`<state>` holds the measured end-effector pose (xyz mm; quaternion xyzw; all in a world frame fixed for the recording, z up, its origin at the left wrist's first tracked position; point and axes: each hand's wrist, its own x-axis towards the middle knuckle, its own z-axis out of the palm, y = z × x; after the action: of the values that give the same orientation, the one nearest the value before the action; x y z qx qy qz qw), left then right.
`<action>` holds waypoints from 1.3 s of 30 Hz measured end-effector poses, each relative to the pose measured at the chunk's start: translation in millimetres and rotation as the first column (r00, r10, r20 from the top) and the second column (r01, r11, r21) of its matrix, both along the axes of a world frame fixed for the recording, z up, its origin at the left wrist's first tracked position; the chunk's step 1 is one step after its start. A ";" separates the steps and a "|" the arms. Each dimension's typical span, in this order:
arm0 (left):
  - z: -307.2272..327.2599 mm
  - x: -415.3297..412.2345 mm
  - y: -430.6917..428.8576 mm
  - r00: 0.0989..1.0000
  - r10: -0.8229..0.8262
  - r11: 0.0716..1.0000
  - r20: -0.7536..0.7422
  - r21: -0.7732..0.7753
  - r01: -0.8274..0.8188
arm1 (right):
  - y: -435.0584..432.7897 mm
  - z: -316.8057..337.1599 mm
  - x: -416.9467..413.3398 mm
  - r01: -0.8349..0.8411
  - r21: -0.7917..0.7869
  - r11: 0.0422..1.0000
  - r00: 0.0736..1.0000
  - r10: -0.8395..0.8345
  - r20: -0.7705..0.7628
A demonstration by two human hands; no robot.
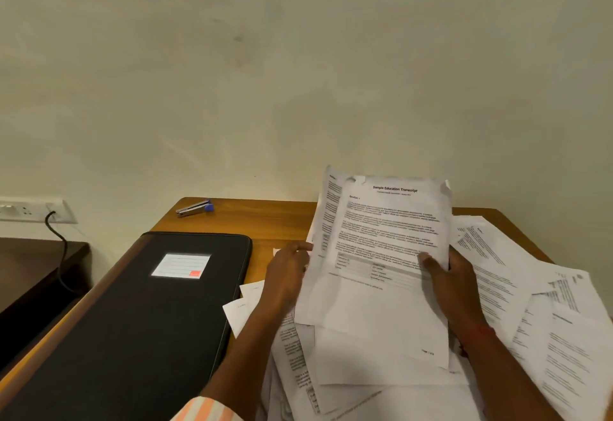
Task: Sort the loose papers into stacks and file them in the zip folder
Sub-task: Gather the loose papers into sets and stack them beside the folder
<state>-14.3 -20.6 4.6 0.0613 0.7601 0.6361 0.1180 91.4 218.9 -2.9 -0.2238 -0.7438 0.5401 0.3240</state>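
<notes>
I hold a bunch of printed sheets (381,248) up above the desk; the top page is headed "Sample Education Transcript". My left hand (287,271) grips the bunch's left edge, and my right hand (447,274) grips its right edge with the thumb on the front page. More loose papers (544,314) lie scattered under and to the right of my hands. The black zip folder (142,321) lies shut on the left of the desk, with a white label (180,265) on its cover.
A stapler (194,208) sits at the back of the wooden desk (262,218), close to the wall. At the far left are a wall socket (33,210) with a black cable (61,254) and a lower dark table (30,274).
</notes>
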 end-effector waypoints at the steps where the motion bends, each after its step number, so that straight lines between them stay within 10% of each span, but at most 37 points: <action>1: 0.9 3.1 1.8 1.000 -0.017 0.999 0.016 0.052 0.016 | -1.1 -2.1 -0.3 -0.025 -0.003 1.000 1.000 0.025 0.011; 30: -28.1 1.1 25.4 0.971 -0.036 0.860 -0.237 -0.502 -0.091 | 3.3 -1.7 -0.4 0.103 -0.053 0.993 0.993 -0.099 0.067; 35: -29.7 0.5 25.2 0.947 0.044 0.924 -0.317 -0.349 -0.159 | 5.2 -5.2 -1.4 0.110 -0.054 0.993 0.994 -0.109 0.008; 39: -22.7 -11.4 16.4 0.982 0.149 0.988 -0.117 0.058 -0.143 | 9.4 -5.3 -2.6 0.123 -0.090 0.988 0.989 -0.130 -0.070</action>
<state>-25.7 -4.2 -18.1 0.0466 0.7525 0.6566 0.0230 88.8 228.3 -8.1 -0.2635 -0.6915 0.5579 0.3756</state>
